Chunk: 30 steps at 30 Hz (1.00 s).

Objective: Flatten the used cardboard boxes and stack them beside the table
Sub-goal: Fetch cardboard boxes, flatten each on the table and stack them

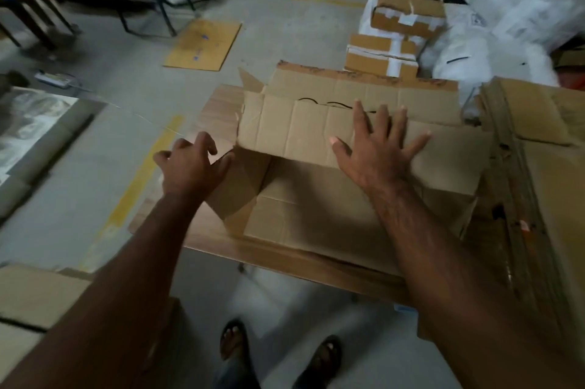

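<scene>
While taped parcels [408,13] and white sacks [522,2] crowd the floor beyond the table [218,103], a pile of flattened cardboard [538,167] sits just right of your work. Your cardboard box [316,205] lies half-collapsed on the table, long axis running left to right. Your right hand [376,151] presses the upper flap, fingers spread wide. Your left hand [190,163], fingers loosely curled, touches the box's left edge.
</scene>
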Available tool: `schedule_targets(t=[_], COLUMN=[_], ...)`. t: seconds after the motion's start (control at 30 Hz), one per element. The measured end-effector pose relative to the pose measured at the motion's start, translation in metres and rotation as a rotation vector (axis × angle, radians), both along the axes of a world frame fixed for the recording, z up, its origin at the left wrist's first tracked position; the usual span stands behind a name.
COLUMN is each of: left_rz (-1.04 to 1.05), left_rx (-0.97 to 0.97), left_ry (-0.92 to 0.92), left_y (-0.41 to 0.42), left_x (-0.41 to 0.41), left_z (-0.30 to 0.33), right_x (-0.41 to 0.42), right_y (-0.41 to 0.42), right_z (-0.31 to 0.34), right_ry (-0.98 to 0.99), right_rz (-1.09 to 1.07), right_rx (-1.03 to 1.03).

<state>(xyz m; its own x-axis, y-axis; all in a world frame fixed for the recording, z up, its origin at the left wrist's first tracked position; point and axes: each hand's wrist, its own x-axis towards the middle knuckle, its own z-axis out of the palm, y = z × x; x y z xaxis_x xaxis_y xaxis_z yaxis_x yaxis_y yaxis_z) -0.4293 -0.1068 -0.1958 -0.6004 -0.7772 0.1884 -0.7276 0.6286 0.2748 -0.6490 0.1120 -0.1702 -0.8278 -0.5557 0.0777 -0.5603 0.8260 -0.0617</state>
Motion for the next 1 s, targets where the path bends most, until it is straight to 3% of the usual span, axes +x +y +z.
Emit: schedule_targets(t=[0.03, 0.13, 0.23, 0.3, 0.47, 0.57, 0.77, 0.93, 1.0], left_rz=[-0.01, -0.028, 0.12, 0.259, 0.446, 0.553, 0.431, 0.269, 0.236], left_rx=[0.087, 0.61, 1.029, 1.18, 1.421, 1.498, 1.466, 1.477, 1.475], left_ry=[0.098, 0.404, 0.495, 0.499, 0.461, 0.407, 0.291, 0.16, 0.107], left_y=[0.0, -0.025, -0.059, -0.08, -0.136, -0.157, -0.175, -0.193, -0.193], left_x=[-0.005, -0.017, -0.022, -0.014, 0.042, 0.066, 0.072, 0.075, 0.073], left_z=[0.005, 0.012, 0.016, 0.012, -0.054, -0.106, -0.142, -0.141, -0.138], right_x=[0.004, 0.016, 0.038, 0.059, 0.114, 0.141, 0.139, 0.176, 0.203], right_y=[-0.004, -0.025, -0.059, -0.089, -0.14, -0.148, -0.168, -0.16, -0.145], right_z=[0.002, 0.006, 0.001, -0.014, -0.102, -0.153, -0.164, -0.125, -0.115], right_ry=[0.001, -0.02, -0.068, -0.114, -0.344, -0.368, -0.413, -0.035, -0.001], right_rz=[0.006, 0.023, 0.08, 0.125, 0.118, 0.097, 0.02, -0.031, -0.017], right_rx=[0.001, 0.014, 0.034, 0.077, 0.165, 0.18, 0.203, 0.155, 0.124])
